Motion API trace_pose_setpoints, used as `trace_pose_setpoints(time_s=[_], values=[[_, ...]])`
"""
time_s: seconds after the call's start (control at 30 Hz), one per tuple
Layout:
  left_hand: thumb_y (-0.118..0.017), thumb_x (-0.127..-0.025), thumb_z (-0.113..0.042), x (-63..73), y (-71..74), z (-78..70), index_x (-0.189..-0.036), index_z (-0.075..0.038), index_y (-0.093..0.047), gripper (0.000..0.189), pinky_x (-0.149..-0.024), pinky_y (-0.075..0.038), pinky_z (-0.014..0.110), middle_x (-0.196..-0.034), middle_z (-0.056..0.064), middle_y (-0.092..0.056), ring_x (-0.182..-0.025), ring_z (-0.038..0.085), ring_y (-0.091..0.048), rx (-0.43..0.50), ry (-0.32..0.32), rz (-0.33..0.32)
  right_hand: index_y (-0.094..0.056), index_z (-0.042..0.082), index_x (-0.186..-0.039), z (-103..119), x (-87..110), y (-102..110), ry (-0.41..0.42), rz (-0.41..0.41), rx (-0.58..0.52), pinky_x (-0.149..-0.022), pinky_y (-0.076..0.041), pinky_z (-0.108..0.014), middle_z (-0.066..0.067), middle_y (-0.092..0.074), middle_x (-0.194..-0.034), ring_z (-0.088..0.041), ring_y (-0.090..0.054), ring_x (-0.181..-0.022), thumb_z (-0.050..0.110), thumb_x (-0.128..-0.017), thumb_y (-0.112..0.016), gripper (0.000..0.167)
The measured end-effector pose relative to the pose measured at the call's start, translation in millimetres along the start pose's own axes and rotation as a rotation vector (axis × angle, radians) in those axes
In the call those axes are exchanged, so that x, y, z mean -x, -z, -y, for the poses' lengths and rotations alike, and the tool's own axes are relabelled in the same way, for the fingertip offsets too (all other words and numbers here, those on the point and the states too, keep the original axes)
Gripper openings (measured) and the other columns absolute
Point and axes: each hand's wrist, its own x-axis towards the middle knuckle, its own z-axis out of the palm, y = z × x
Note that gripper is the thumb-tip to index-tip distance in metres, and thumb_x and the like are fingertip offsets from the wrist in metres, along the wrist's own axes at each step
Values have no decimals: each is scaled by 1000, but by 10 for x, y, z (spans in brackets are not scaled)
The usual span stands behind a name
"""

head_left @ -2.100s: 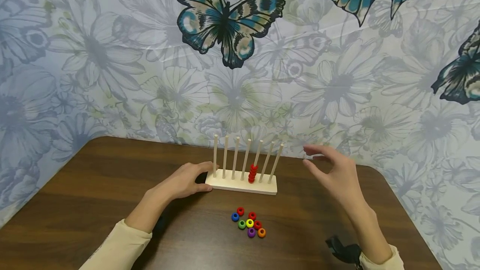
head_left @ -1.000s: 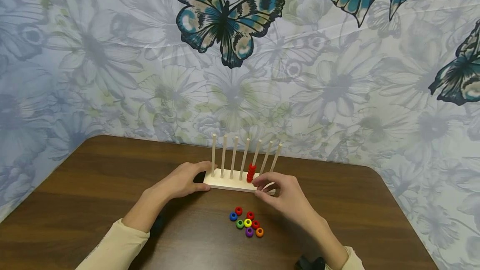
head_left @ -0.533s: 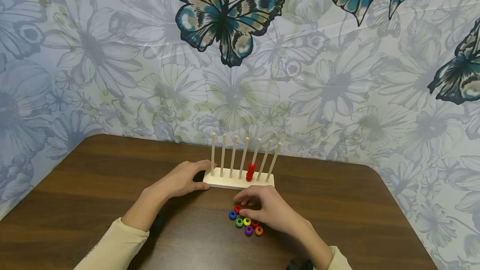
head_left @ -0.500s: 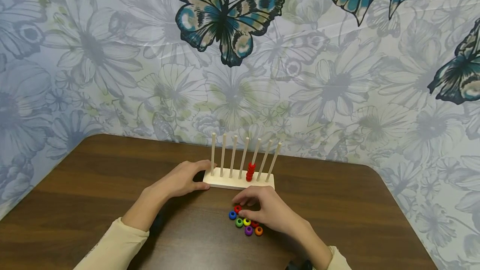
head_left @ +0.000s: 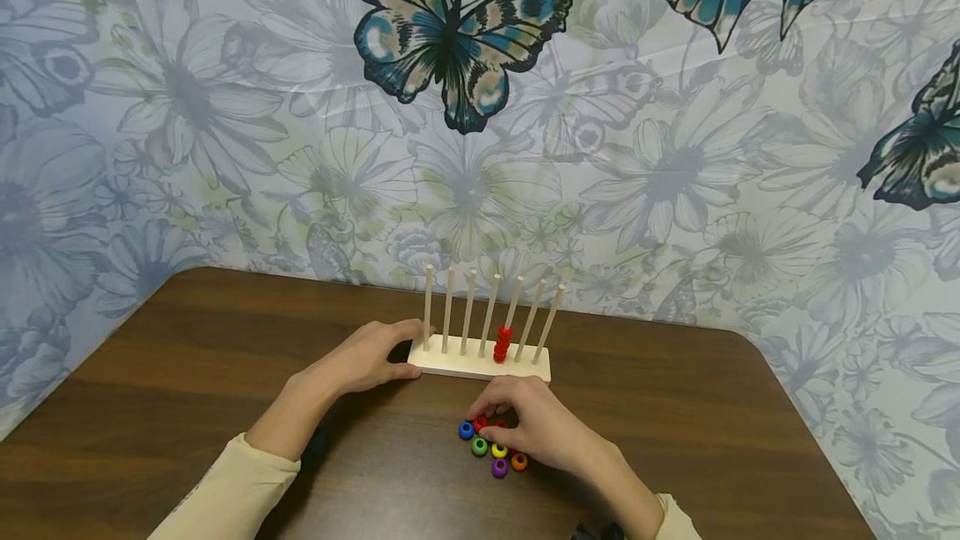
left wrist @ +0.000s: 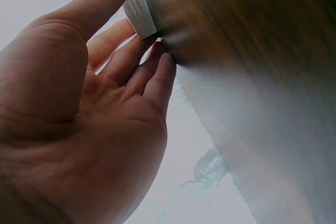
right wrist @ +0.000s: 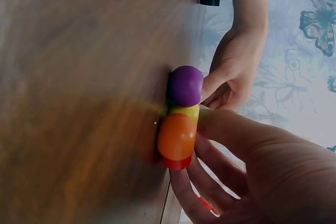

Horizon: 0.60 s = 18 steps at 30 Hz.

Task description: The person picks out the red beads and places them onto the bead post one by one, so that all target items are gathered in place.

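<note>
My left hand (head_left: 367, 361) grips the left end of a pale wooden peg rack (head_left: 480, 369), thumb at the front and fingers behind. The left wrist view shows the rack's end (left wrist: 140, 11) between thumb and fingers. Upright pegs stand in the rack, and a stack of red beads (head_left: 502, 345) sits on the fifth from the left. In front, my right hand (head_left: 536, 423) is low over a cluster of loose beads. A red bead (head_left: 480, 423) lies between its thumb and index fingertip. Another red bead (head_left: 500, 424) is partly hidden under the hand.
Around the right fingertips lie blue (head_left: 466, 430), green (head_left: 479, 446), yellow (head_left: 499, 451), purple (head_left: 499, 467) and orange (head_left: 519, 462) beads. The brown table (head_left: 187, 373) has its far edge close to a butterfly-patterned wall (head_left: 247, 148). A black wrist-worn piece (head_left: 596, 532) shows by the right sleeve.
My right hand came in from the right, past the rack, down to the loose beads. Since half a second ago, the red, yellow and purple beads have shifted slightly toward me. The left hand stays put.
</note>
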Motion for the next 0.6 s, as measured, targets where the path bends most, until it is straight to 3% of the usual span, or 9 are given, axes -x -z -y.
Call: trace_pose_setpoints(time_s=[0.23,0.47,0.6], values=[[-83,-93,-24,-6,25,-16,-142,-11,-63,54,-102,-55,55,-138,10,-70,-123,37,-68,-8,8,10,-79,14,-106,34,20,138,28,-137,5,-84,-61,-28,7,-73,-100,-4,-68,-89,6,-91,-82,17],[-83,-93,-24,1,18,-19,-143,-12,-63,55,-102,-55,56,-139,10,-69,-124,38,-67,-2,14,8,-78,16,-108,120,-38,395,136,-318,-31,-82,-64,-34,2,-75,-103,-14,-73,-94,0,-89,-82,24],[-83,-93,-24,-9,-2,-11,-143,-12,-64,56,-102,-54,56,-140,10,-69,-125,38,-67,5,2,5,-79,16,-108,239,-91,566,164,-389,13,-80,-64,-33,3,-76,-104,-12,-74,-91,1,-88,-84,25]])
